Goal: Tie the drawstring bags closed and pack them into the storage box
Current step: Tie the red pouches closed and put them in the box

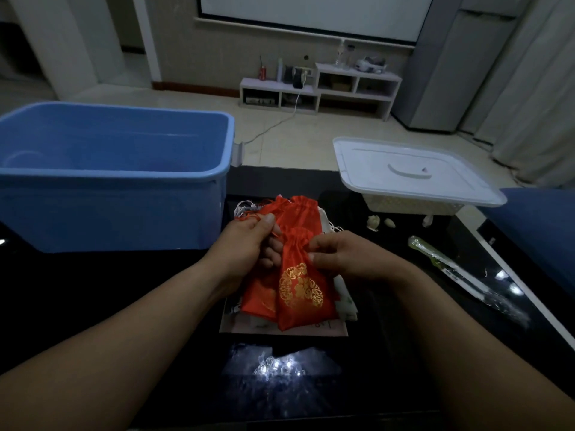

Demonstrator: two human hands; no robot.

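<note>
The cord could slip out of our left hand (249,241) before the neck of the bag (298,275) draws shut, since the thread is thin and our grip on it is only a pinch between thumb and fingertips. If we pull unevenly, the satin may bunch on one side and leave a gap. The whole pile (270,293) could also slide on the glossy table (93,306) as we tug.

Our left fingers are closed on the red cord (253,216), just above the bag's neck. Our right hand (345,256) has its fingers curled tight on the gathered top of the bag, thumb pressing the cloth. The bag hangs below both sets of fingertips, shiny red with a gold pattern, resting on other red and white bags. The blue box (118,178) stands well beyond our left fingers and looks empty.
</note>
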